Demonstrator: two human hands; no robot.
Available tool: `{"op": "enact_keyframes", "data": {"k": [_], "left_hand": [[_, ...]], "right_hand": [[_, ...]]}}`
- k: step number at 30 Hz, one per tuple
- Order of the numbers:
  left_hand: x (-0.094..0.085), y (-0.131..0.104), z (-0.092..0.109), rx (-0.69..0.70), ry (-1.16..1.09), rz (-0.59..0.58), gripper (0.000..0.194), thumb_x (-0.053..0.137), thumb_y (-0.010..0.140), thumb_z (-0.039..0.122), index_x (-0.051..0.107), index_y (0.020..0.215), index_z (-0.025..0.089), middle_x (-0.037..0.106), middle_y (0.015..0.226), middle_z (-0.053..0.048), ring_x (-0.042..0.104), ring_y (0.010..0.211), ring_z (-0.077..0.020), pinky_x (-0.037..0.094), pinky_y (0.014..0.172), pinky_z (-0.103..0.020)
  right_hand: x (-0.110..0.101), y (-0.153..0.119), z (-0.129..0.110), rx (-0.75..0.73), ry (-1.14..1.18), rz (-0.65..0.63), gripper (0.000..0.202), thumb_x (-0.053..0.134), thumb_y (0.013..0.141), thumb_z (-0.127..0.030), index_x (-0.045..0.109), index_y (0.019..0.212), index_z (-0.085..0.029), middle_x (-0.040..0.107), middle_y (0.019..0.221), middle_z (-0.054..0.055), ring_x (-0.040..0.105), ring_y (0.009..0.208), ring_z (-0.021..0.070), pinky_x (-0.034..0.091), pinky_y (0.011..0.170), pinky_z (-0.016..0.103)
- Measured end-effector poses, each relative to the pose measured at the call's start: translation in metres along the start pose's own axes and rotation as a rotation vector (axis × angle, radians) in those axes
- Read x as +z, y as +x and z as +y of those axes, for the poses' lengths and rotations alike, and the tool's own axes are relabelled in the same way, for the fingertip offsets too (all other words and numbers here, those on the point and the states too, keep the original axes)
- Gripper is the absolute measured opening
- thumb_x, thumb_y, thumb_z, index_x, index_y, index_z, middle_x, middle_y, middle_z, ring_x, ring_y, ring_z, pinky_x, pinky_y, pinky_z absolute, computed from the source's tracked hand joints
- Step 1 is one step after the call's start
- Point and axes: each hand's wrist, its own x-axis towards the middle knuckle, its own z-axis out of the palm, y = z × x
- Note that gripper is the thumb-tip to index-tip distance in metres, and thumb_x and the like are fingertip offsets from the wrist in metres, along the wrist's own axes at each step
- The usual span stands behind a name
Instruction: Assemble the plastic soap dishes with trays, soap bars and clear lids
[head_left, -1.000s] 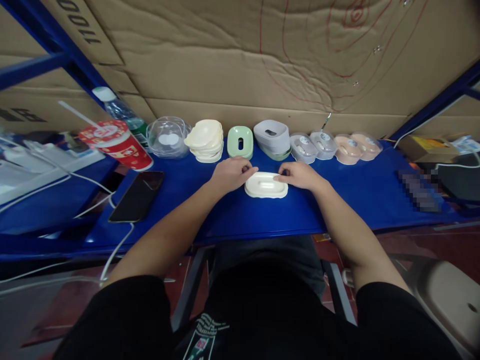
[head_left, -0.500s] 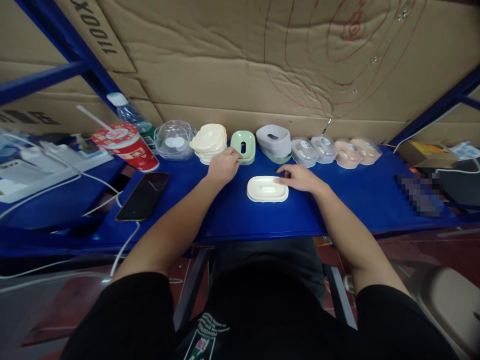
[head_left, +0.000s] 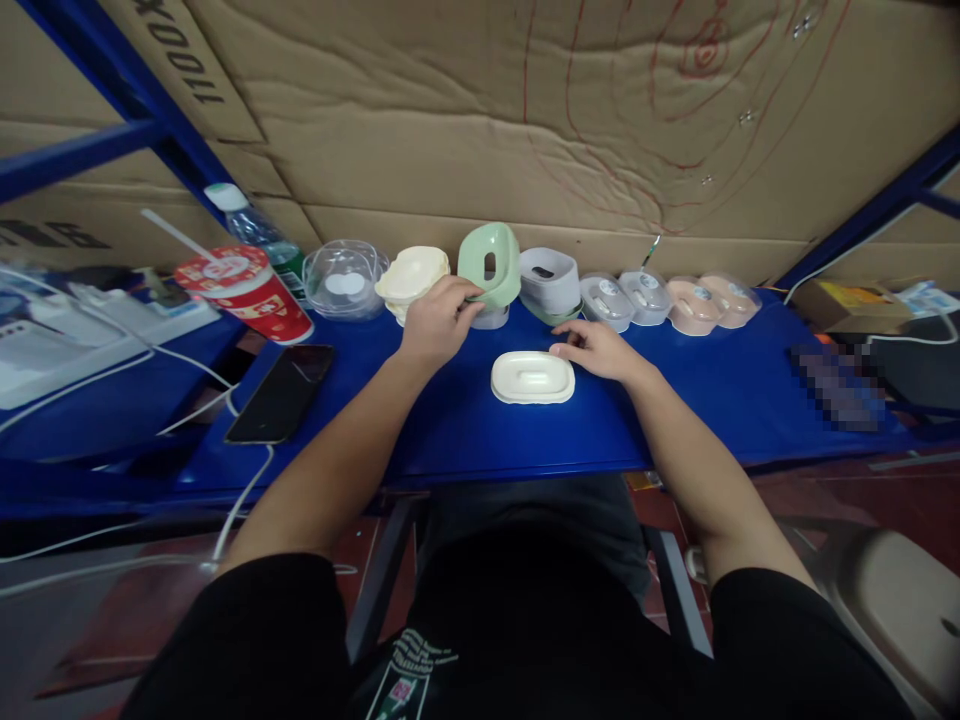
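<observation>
My left hand (head_left: 442, 318) pinches the near edge of a green tray (head_left: 491, 262), which is tilted up above a grey piece (head_left: 493, 318). An oval hole shows in the green tray. On the blue table lies a cream oval lid (head_left: 533, 378) with a raised bar. My right hand (head_left: 596, 350) rests beside its upper right edge, fingers slightly curled and apart, with nothing held. Left of the green tray is a stack of cream pieces (head_left: 415, 274), partly hidden by my left hand. Right of it stand stacked grey trays (head_left: 549, 280).
Grey pieces with clear covers (head_left: 607, 302) and pink ones (head_left: 694, 305) line the back right. Clear bowls (head_left: 346, 282), a red cup (head_left: 259, 300), a bottle (head_left: 255, 225) and a phone (head_left: 280, 394) are at the left. A cardboard wall (head_left: 420, 120) closes off the back.
My left hand has lifted and tilted the green tray, uncovering a grey piece beneath it. My right hand has shifted slightly and no longer overlaps the cream lid as much.
</observation>
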Motion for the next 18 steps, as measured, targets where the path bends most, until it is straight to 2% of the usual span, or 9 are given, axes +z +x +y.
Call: {"op": "enact_keyframes", "data": {"k": [3,5,7,10,12,13,16,18], "left_hand": [[-0.009,0.000,0.012,0.140,0.011,-0.037,0.024,0.056,0.107,0.036,0.076,0.112,0.023,0.078,0.123,-0.008,0.073,0.116,-0.0240,0.059,0.104,-0.042],[-0.012,-0.001,0.020,0.204,0.020,-0.117,0.029,0.050,0.109,0.035,0.077,0.111,0.024,0.078,0.127,-0.008,0.073,0.120,-0.0239,0.058,0.108,-0.044],[-0.011,-0.003,0.028,0.247,0.018,-0.213,0.033,0.045,0.109,0.031,0.077,0.112,0.025,0.077,0.132,-0.008,0.072,0.124,-0.0243,0.058,0.108,-0.045],[-0.004,-0.007,0.040,0.296,-0.031,-0.306,0.035,0.043,0.107,0.025,0.075,0.121,0.025,0.072,0.141,-0.010,0.067,0.133,-0.0261,0.057,0.109,-0.049],[0.000,-0.010,0.048,0.291,-0.069,-0.305,0.037,0.050,0.105,0.030,0.068,0.137,0.025,0.063,0.153,-0.013,0.060,0.142,-0.0297,0.053,0.115,-0.055],[0.002,-0.011,0.051,0.275,-0.076,-0.292,0.044,0.058,0.103,0.037,0.062,0.145,0.025,0.057,0.160,-0.015,0.055,0.148,-0.0330,0.050,0.118,-0.058],[0.004,-0.014,0.059,0.225,-0.051,-0.220,0.088,0.078,0.088,0.062,0.045,0.158,0.021,0.038,0.172,-0.021,0.038,0.159,-0.0428,0.042,0.125,-0.064],[0.003,-0.015,0.062,0.225,-0.031,-0.169,0.097,0.081,0.084,0.063,0.040,0.160,0.018,0.037,0.172,-0.023,0.037,0.159,-0.0436,0.041,0.127,-0.062]], "right_hand": [[0.000,-0.001,-0.007,0.021,0.237,0.038,0.087,0.056,0.089,-0.090,0.066,0.135,-0.017,0.077,0.094,0.009,0.068,0.073,0.0199,0.055,0.070,0.035],[0.000,-0.001,-0.013,0.035,0.461,0.043,0.101,0.047,0.082,-0.101,0.059,0.142,-0.021,0.078,0.105,0.011,0.070,0.075,0.0201,0.058,0.068,0.035],[0.001,-0.001,-0.019,0.039,0.641,0.071,0.106,0.046,0.075,-0.106,0.056,0.143,-0.024,0.078,0.113,0.013,0.074,0.083,0.0240,0.061,0.071,0.038],[0.005,-0.001,-0.027,0.099,0.741,0.124,0.092,0.066,0.074,-0.095,0.063,0.133,-0.024,0.079,0.108,0.012,0.076,0.094,0.0293,0.063,0.076,0.041],[0.009,0.000,-0.031,0.164,0.760,0.129,0.080,0.078,0.074,-0.082,0.066,0.128,-0.024,0.080,0.105,0.011,0.076,0.094,0.0295,0.063,0.076,0.041],[0.010,0.000,-0.033,0.186,0.779,0.121,0.078,0.079,0.073,-0.079,0.066,0.127,-0.025,0.080,0.105,0.011,0.076,0.094,0.0293,0.063,0.075,0.041],[0.013,0.000,-0.038,0.178,0.868,0.041,0.079,0.079,0.072,-0.080,0.064,0.128,-0.026,0.079,0.109,0.010,0.075,0.098,0.0293,0.065,0.076,0.042],[0.012,-0.001,-0.038,0.144,0.884,-0.028,0.080,0.078,0.072,-0.082,0.064,0.127,-0.026,0.078,0.107,0.010,0.075,0.099,0.0293,0.064,0.076,0.041]]}}
